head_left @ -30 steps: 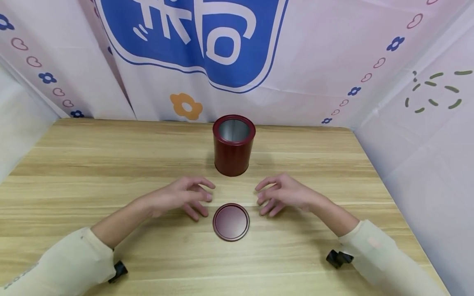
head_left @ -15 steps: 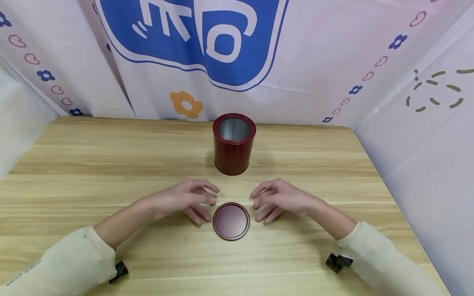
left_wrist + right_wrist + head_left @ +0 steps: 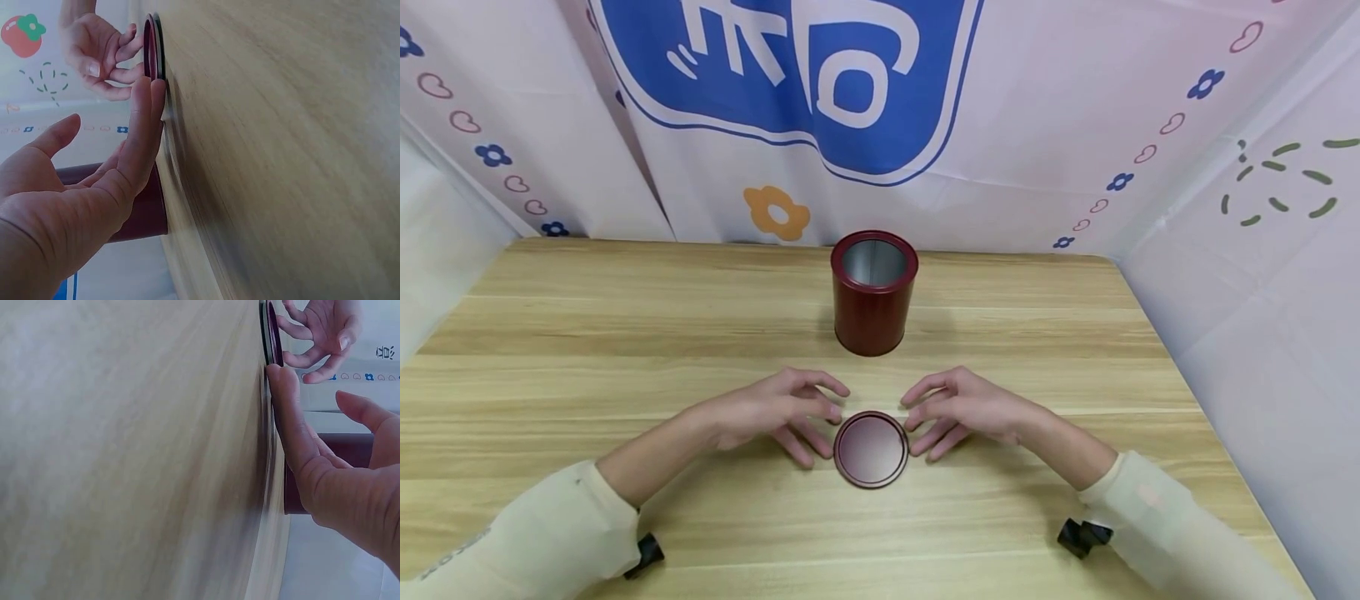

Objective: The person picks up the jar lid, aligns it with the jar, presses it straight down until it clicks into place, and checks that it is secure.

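A round dark red lid (image 3: 871, 450) lies flat on the wooden table, between my two hands. From its left, my left hand (image 3: 782, 414) reaches in with relaxed, spread fingers, the lower fingertips right at the rim. My right hand (image 3: 966, 411) mirrors it on the other side, its fingertips also at the lid's edge. Both wrist views show the lid edge-on, with fingers (image 3: 140, 131) of the left hand and fingers (image 3: 290, 406) of the right hand low over the table beside it. Behind the lid stands a dark red metal can (image 3: 871, 321), upright and uncovered, its silvery inside showing.
The light wooden table (image 3: 625, 333) reaches back to a printed white cloth (image 3: 1037, 125) with a blue sign. White sheeting (image 3: 1262, 292) borders the right side. A small black device (image 3: 1084, 537) sits under the right sleeve, another (image 3: 643, 556) under the left.
Both hands have moved inward and slightly toward the person, closing on the lid from either side until their fingertips reach its rim. The lid has shifted very slightly right; the can stays put.
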{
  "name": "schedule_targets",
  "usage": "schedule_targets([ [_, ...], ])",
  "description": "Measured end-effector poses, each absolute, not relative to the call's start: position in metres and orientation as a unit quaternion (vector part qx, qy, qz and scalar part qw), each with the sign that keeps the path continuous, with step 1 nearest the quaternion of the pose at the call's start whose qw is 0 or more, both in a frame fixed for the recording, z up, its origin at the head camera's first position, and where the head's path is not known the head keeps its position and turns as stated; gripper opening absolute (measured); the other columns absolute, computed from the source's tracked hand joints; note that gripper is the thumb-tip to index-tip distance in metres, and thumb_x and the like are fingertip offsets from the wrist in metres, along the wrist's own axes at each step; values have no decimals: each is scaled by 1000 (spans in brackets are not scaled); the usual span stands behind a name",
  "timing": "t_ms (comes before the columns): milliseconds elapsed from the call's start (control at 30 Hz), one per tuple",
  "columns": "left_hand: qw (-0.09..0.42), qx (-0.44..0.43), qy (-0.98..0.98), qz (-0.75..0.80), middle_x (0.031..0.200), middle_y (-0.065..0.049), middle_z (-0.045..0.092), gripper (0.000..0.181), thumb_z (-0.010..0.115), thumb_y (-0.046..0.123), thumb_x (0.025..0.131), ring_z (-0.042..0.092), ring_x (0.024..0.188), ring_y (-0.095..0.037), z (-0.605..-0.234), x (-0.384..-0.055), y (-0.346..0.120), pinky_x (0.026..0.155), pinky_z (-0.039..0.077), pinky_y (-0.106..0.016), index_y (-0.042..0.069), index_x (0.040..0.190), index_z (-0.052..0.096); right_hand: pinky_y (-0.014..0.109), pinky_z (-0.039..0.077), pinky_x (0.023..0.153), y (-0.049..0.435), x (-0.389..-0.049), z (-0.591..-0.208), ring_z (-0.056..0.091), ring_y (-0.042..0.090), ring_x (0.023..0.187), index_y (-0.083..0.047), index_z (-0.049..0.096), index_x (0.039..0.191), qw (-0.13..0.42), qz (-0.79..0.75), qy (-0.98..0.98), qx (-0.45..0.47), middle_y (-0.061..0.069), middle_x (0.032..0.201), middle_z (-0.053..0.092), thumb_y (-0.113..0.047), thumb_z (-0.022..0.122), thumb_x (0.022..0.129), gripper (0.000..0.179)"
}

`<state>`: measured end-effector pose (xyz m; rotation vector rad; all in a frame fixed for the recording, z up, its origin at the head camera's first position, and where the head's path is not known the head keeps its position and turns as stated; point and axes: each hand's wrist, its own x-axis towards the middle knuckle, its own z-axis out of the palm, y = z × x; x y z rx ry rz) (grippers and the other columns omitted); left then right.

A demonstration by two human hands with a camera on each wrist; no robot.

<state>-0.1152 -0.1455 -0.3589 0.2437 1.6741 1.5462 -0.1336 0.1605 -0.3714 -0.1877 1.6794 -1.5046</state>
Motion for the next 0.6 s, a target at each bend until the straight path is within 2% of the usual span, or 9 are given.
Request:
schedule_targets([
  [233, 411, 87, 665, 618, 131, -27, 53, 54, 59, 17, 104, 74, 96, -34, -359, -114, -146, 80, 65, -45, -8, 147, 39, 49, 64, 80, 159, -133, -371, 76, 38, 92, 11, 53, 132, 428, -606, 667, -74, 23, 112, 71, -9, 64, 99, 39],
  [600, 411, 64, 656, 629, 121, -22, 59, 53, 60, 17, 102, 75, 90, -31, -359, -113, -144, 81, 64, -46, -9, 144, 42, 49, 64, 82, 159, -132, -371, 77, 36, 92, 11, 54, 131, 425, -609, 666, -70, 23, 113, 72, -10, 62, 100, 39],
])
